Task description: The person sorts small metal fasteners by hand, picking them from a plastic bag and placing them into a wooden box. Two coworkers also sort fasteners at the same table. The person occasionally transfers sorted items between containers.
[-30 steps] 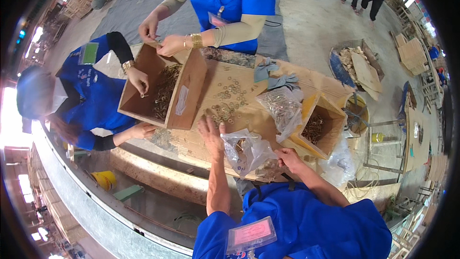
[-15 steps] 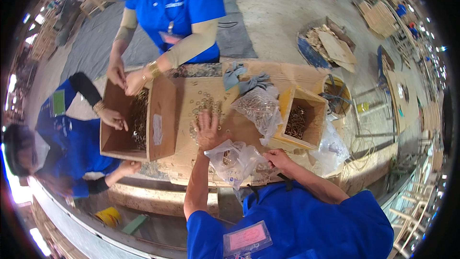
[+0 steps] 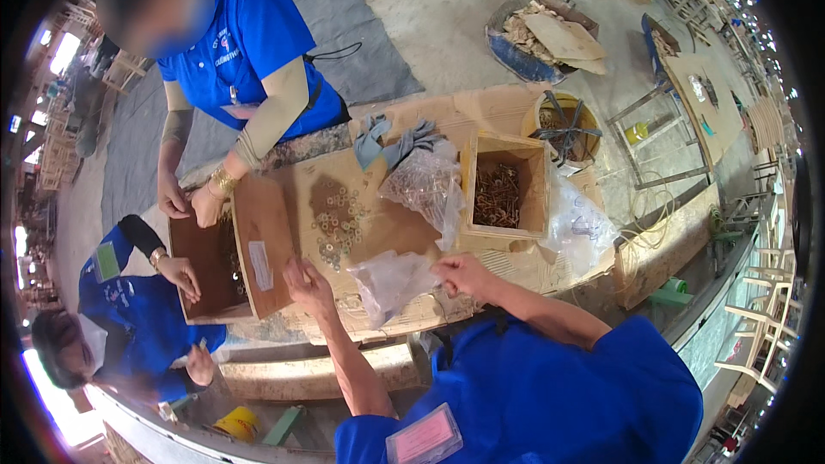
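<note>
My right hand [image 3: 464, 277] is closed, pinching the upper right corner of a clear plastic bag [image 3: 391, 283]. The bag hangs crumpled over the near edge of the cardboard-covered table. My left hand [image 3: 309, 288] is at the near right corner of a wooden box [image 3: 268, 245], left of the bag. Its fingers are curled together; whatever they hold is hidden. Beyond that hand, many small metal washers [image 3: 337, 216] lie loose on the cardboard [image 3: 395, 228]. A second clear bag [image 3: 423, 185], with small parts inside, rests farther back.
A square wooden box of screws [image 3: 498, 193] stands at right, by a yellow bucket [image 3: 563, 133] and another plastic bag [image 3: 580, 223]. Grey gloves [image 3: 391, 142] lie at the back. Two co-workers in blue shirts reach into the left box; one hand [image 3: 210, 204] is inside its rim.
My left hand has left the washers and moved left and nearer, its spread fingers now curled. My right hand keeps hold of the bag, which looks flatter. The head view has shifted.
</note>
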Demonstrator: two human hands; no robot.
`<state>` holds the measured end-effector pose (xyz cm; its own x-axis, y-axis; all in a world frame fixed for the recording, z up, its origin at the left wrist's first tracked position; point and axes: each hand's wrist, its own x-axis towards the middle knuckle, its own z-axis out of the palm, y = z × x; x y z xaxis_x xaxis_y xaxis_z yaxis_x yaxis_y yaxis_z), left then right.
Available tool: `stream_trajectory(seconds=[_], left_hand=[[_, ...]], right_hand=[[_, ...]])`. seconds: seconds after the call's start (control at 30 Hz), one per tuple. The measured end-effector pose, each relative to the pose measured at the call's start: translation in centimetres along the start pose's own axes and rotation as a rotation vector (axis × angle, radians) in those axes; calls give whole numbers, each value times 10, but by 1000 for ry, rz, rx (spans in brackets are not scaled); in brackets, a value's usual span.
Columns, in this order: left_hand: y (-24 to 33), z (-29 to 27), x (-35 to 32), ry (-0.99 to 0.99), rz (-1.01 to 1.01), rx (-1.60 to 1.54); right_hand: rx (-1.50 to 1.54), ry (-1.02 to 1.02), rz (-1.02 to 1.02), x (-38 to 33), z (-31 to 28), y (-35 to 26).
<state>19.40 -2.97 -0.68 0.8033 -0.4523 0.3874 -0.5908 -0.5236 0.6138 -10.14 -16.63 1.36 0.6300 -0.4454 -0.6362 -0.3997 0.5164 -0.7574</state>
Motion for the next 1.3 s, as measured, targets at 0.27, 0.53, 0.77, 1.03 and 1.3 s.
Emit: stream_trajectory(seconds=[0.27,0.53,0.77,1.03,1.3], left_hand=[[42,-15,-102,-842,-127,-213],[79,40,-138,-958,32,372],[34,28,-117,-476,190,693],[53,4,-104,-571,126,304],[40,-14,-124,-506,-565,-414]], right_hand=[[71,156,148,7,-59,66],[179,19,140,-15,-77,60],[49,-341,283,-23,-75,51],[248,-399,189,-11,-72,56],[234,-436,179,-15,-62,26]])
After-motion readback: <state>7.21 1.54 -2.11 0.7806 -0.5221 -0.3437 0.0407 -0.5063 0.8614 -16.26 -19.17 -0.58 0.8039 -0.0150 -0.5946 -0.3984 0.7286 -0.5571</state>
